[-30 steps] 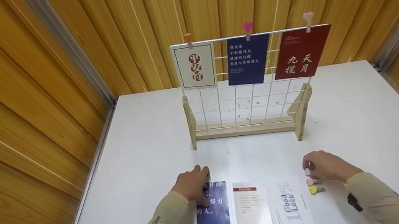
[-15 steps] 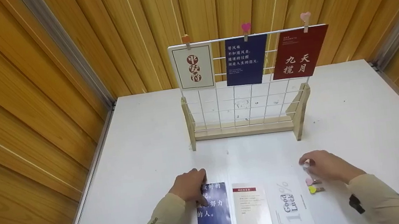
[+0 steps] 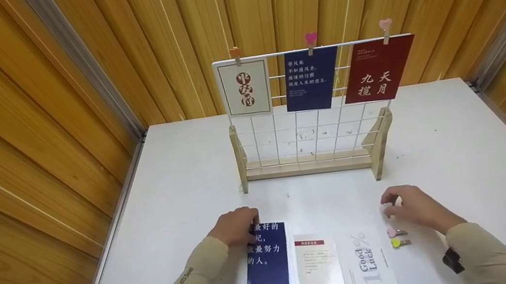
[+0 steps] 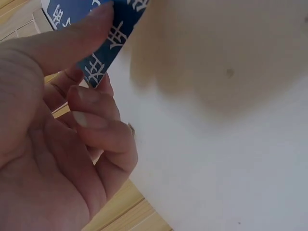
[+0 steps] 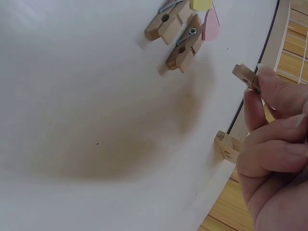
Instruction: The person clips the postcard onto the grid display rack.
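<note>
My left hand [image 3: 236,227] pinches the upper left corner of a dark blue card [image 3: 270,269] with white characters; in the left wrist view the thumb lies across the card [image 4: 115,41] and its corner is lifted. My right hand [image 3: 416,208] pinches a small wooden clothespin [image 5: 246,77] between thumb and fingertip, and its white head [image 3: 385,210] shows in the head view. Below that hand lie two more clothespins, one with a pink heart [image 3: 392,233] and one with a yellow heart [image 3: 397,242]. Beside the blue card lie a cream card [image 3: 319,270] and a white "Good Luck" card [image 3: 371,265].
A white wire grid rack [image 3: 311,141] on wooden feet stands behind the hands. Along its top hang a cream card [image 3: 257,97], a blue card [image 3: 313,97] and a red card [image 3: 377,64], each under a clothespin. Wood-patterned walls [image 3: 14,144] surround the white table [image 3: 165,183].
The blue card has come up off the table in my left hand, which moved slightly up and left. My right hand has picked up the white-headed clothespin beside the pink one.
</note>
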Tool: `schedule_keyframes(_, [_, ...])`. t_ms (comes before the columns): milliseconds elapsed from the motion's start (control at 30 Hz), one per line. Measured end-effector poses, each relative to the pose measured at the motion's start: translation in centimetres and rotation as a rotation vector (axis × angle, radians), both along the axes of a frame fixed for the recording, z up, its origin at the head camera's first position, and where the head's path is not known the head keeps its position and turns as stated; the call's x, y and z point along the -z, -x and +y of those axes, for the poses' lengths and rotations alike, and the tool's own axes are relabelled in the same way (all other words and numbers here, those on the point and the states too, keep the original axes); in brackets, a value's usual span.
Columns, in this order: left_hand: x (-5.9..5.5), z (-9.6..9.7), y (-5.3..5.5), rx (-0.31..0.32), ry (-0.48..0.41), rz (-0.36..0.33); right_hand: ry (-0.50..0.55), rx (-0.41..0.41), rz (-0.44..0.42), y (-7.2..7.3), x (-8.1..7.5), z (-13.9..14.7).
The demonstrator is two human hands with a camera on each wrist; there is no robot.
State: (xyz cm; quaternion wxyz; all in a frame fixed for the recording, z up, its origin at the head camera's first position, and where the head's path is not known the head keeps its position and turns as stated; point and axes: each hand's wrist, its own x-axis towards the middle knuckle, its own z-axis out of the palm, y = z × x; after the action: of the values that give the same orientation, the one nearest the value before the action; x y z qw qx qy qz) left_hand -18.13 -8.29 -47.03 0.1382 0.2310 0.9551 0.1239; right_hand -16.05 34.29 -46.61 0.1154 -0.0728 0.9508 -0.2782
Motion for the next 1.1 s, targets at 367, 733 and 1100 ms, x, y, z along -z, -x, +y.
schedule_keyframes(367, [-2.7,0.2,1.1,0.019,0.024,0.036,0.050,-0.001,0.076,-0.1,0.0,-0.1])
schedule_keyframes(733, [-5.0,0.0,3.2,0.026,-0.071,0.050,0.076,0.007,0.070,-0.5,-0.2,0.0])
schedule_keyframes(1100, [-6.9,0.1,4.9,0.007,-0.116,0.094,0.097,0.022,0.086,-1.0,-0.3,-0.1])
